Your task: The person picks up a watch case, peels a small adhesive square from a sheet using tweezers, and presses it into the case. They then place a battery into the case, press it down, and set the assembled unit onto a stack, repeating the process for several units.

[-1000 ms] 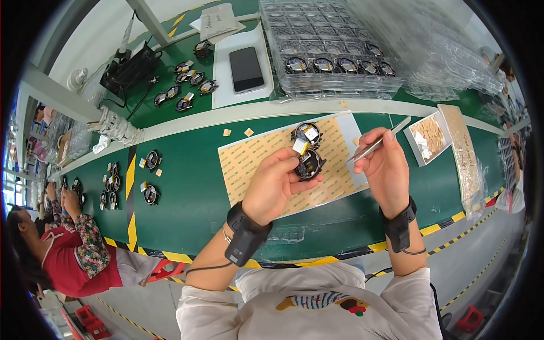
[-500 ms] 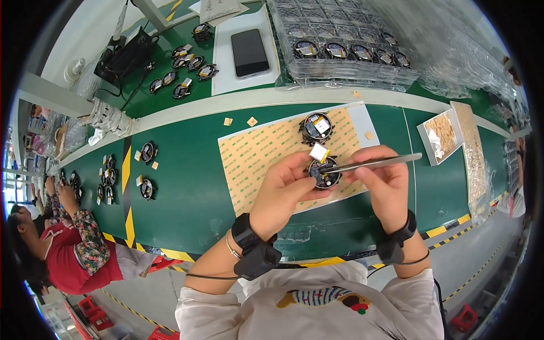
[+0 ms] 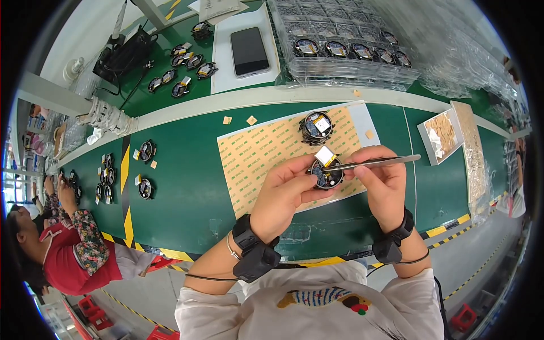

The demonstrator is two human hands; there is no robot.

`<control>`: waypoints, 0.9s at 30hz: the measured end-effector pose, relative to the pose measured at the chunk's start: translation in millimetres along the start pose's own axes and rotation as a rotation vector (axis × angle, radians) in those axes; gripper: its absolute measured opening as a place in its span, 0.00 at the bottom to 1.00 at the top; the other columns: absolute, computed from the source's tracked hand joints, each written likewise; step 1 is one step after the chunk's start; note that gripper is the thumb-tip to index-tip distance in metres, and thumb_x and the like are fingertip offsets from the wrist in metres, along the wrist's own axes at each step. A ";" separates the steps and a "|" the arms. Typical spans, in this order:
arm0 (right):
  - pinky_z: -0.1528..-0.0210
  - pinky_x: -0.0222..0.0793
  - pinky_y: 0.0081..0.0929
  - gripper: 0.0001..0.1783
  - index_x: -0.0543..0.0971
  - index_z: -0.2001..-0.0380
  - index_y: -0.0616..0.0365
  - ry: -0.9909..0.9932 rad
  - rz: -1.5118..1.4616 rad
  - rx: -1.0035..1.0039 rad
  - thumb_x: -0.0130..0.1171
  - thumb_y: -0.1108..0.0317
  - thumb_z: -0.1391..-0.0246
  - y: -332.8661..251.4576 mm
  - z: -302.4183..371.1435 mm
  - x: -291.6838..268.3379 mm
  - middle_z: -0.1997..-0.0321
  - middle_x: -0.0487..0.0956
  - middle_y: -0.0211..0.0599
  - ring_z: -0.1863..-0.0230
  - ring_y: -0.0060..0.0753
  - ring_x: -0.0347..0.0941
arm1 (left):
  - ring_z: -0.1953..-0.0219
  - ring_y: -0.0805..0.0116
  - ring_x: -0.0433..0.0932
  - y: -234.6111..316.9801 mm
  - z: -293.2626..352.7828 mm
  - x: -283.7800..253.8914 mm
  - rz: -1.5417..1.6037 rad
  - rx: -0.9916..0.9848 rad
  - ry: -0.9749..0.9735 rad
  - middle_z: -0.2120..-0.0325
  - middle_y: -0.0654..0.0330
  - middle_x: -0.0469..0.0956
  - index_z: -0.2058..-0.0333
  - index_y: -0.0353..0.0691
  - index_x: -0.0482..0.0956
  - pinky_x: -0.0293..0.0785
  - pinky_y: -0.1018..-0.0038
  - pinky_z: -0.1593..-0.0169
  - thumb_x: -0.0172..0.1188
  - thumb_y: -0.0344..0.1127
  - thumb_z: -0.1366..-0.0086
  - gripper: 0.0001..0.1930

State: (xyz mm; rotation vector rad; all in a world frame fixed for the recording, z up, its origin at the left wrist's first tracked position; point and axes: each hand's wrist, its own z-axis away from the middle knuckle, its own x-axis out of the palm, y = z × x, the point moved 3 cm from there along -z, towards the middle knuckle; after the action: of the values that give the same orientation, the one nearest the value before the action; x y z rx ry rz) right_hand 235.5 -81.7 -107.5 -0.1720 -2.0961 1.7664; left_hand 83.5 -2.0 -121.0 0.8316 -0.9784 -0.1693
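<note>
My left hand (image 3: 285,195) is closed around a round black watch body (image 3: 328,177), its thumb on the near left of the rim. A silver battery (image 3: 325,156) with a yellow edge stands folded out at the body's far side. Pinched in my right hand (image 3: 382,184) is a pair of metal tweezers (image 3: 379,162), tips pointing left into the open watch body. Fine parts at the tips are too small to make out. Just beyond, a second watch assembly (image 3: 317,126) stands on the tan adhesive sheet (image 3: 249,153) with green print.
More watch bodies (image 3: 146,188) lie at the left. Clear plastic trays (image 3: 351,73) holding watch bodies stand at the back, beside a phone (image 3: 249,52). At right is a small white box (image 3: 441,137). A co-worker in a red top (image 3: 71,255) sits at far left.
The watch body in my left hand has shifted slightly to the right and turned a little, its battery with it. The tweezers still reach into it from the right.
</note>
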 end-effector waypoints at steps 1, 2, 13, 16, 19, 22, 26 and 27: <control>0.60 0.71 0.23 0.09 0.72 0.63 0.65 0.002 -0.003 0.006 0.54 0.81 0.50 0.3 -0.1 0.0 0.63 0.74 0.39 0.66 0.27 0.75 | 0.54 0.54 0.75 0.2 -0.2 -0.2 -0.009 -0.001 0.002 0.55 0.47 0.73 0.47 0.24 0.62 0.73 0.64 0.48 0.43 0.23 0.38 0.20; 0.60 0.71 0.23 0.09 0.72 0.63 0.65 0.001 -0.004 0.007 0.54 0.81 0.50 0.0 0.3 0.4 0.63 0.74 0.39 0.66 0.27 0.75 | 0.54 0.51 0.75 0.4 -0.2 -0.4 -0.017 -0.001 0.004 0.55 0.46 0.72 0.47 0.24 0.62 0.73 0.62 0.48 0.43 0.24 0.38 0.20; 0.59 0.70 0.23 0.09 0.72 0.64 0.64 0.005 0.050 -0.014 0.54 0.80 0.50 0.4 1.4 4.0 0.63 0.74 0.38 0.63 0.28 0.74 | 0.53 0.50 0.74 -2.1 -0.1 0.2 0.042 0.020 -0.003 0.54 0.45 0.72 0.48 0.24 0.62 0.72 0.63 0.47 0.42 0.25 0.37 0.19; 0.59 0.70 0.23 0.08 0.72 0.64 0.64 -0.031 0.006 -0.040 0.54 0.79 0.50 0.4 0.5 3.1 0.64 0.75 0.38 0.63 0.28 0.74 | 0.53 0.50 0.74 -1.5 -0.3 -2.0 0.080 0.015 -0.003 0.54 0.45 0.71 0.48 0.24 0.62 0.71 0.63 0.46 0.42 0.25 0.37 0.19; 0.58 0.69 0.23 0.09 0.73 0.64 0.64 -0.151 0.014 -0.037 0.54 0.80 0.50 -2.1 -1.9 -1.4 0.64 0.75 0.38 0.62 0.28 0.73 | 0.53 0.51 0.74 -1.5 -2.1 -4.4 0.141 0.011 -0.003 0.54 0.45 0.71 0.48 0.24 0.62 0.71 0.64 0.46 0.42 0.25 0.37 0.18; 0.55 0.67 0.21 0.10 0.73 0.63 0.65 -0.357 0.073 -0.002 0.54 0.82 0.51 -5.6 -6.3 -9.7 0.64 0.76 0.37 0.60 0.26 0.73 | 0.56 0.56 0.77 -1.9 -3.2 -4.6 0.114 -0.013 -0.006 0.56 0.49 0.73 0.49 0.26 0.63 0.75 0.68 0.51 0.43 0.26 0.36 0.18; 0.61 0.71 0.24 0.08 0.72 0.63 0.62 -0.193 0.205 0.035 0.52 0.77 0.49 -9.3 -18.8 -37.1 0.68 0.76 0.38 0.67 0.28 0.74 | 0.63 0.62 0.79 -2.6 -4.8 -9.9 -0.097 -0.017 0.092 0.62 0.53 0.75 0.54 0.29 0.69 0.79 0.73 0.58 0.46 0.31 0.35 0.14; 0.61 0.72 0.24 0.08 0.72 0.63 0.62 -0.056 0.199 0.111 0.52 0.77 0.48 -7.7 -23.8 -48.9 0.67 0.76 0.37 0.67 0.28 0.75 | 0.63 0.62 0.79 -2.9 -5.4 -9.5 -0.095 -0.020 0.083 0.62 0.53 0.75 0.54 0.29 0.69 0.79 0.73 0.58 0.46 0.31 0.35 0.14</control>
State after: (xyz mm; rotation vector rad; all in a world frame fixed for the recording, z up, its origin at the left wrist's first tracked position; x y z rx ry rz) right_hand 290.3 -77.9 -107.6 -0.3126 -2.0740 2.0196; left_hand 82.9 3.5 -130.8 0.8608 -0.8586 -0.2246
